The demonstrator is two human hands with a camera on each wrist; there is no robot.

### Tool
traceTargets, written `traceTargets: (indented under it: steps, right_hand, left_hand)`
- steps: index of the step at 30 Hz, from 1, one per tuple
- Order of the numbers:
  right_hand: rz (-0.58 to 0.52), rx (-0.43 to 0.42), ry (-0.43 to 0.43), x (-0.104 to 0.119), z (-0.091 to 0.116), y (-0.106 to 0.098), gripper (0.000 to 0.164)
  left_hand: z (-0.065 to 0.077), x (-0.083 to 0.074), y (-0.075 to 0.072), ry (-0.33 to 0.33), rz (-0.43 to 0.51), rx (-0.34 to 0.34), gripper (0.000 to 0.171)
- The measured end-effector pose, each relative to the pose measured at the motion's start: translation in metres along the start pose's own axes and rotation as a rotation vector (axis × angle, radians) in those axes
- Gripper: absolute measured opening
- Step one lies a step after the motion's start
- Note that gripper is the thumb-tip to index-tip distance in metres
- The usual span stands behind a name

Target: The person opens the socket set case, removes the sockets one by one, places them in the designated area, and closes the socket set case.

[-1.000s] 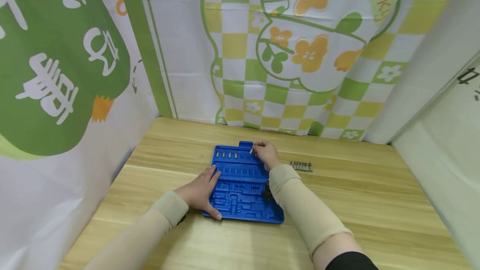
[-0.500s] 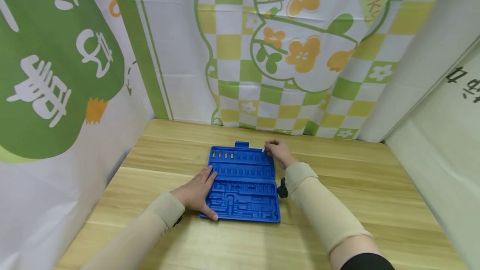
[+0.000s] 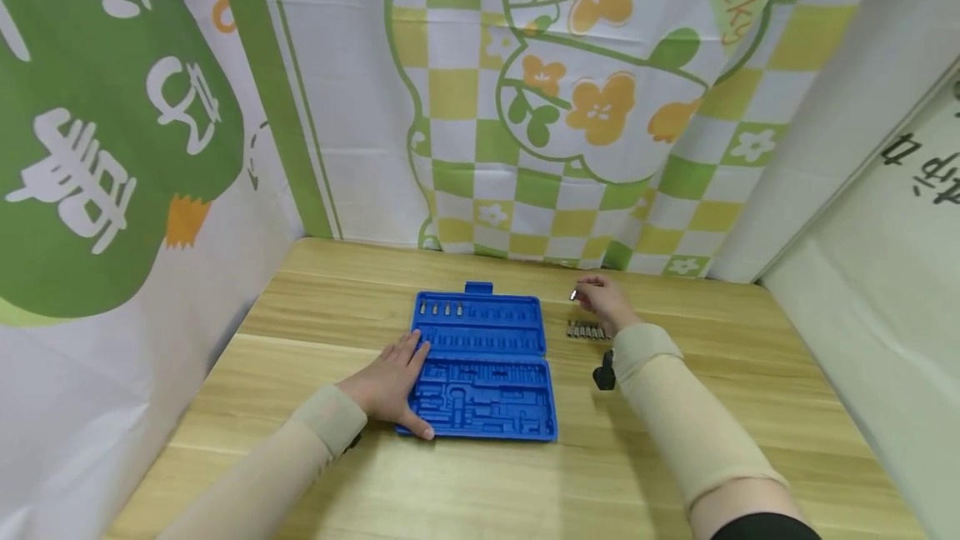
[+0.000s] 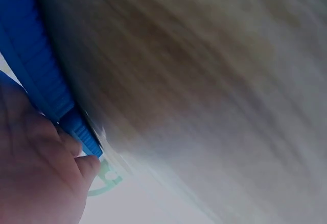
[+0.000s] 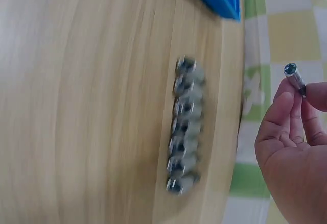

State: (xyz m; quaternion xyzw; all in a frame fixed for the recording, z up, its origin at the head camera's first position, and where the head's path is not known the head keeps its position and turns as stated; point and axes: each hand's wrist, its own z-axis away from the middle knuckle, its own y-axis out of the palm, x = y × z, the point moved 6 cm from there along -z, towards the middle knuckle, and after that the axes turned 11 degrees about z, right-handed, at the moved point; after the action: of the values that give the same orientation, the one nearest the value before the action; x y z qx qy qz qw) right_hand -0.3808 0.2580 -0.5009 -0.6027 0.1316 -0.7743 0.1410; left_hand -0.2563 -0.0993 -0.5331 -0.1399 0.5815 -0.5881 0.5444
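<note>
While a pale left sleeve (image 3: 262, 465) and right sleeve (image 3: 690, 415) fill the near corners, the wooden table (image 3: 750, 407) spreads beneath them. The left hand (image 3: 386, 382) rests on the left edge of a blue case (image 3: 487, 422), fingers straight, thumb spread apart toward the near corner; it covers a stretch of that edge. The case lies open and flat near the middle of the table, its near half moulded with recesses. A black device (image 3: 604, 373) sits at the right wrist, just beside the row of metal bits (image 5: 183, 127). Seven show from the right wrist, side by side on the wood, to the right of the case and apart from it; from the head, the right hand and sleeve crowd the row's right end. Beyond the row, the right hand (image 3: 603, 302) pinches a single bit (image 5: 295, 73) between thumb and fingers, raised clear of the table. Four seated bits (image 3: 447, 308) stand in the left part of the case's far row, with a latch tab (image 3: 478, 287) behind. Past the table's far edge hangs a checked curtain (image 3: 607, 165), flanked by a green-printed sheet (image 3: 150, 215) and a white panel (image 3: 877, 290).
</note>
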Motion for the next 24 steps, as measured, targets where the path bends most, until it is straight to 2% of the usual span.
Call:
traceTargets:
  steps: [5,13,18,24]
  right_hand:
    - [0.048,-0.005,0.012,-0.012,0.004,-0.019,0.043]
    - [0.156,-0.027,0.019,-0.028,0.011,-0.049,0.039]
    - [0.317,-0.024,-0.004,-0.033,0.016,-0.060,0.031]
    - [0.572,0.040,-0.032,-0.039,0.020,-0.061,0.025]
  left_hand:
    - [-0.001,0.001,0.001,0.005,-0.060,-0.007,0.143]
    - [0.002,-0.003,-0.003,0.025,-0.059,0.014,0.142]
    - [0.002,0.000,-0.001,0.031,-0.049,0.016,0.143]
    - [0.000,0.002,0.000,0.055,-0.037,-0.002,0.144]
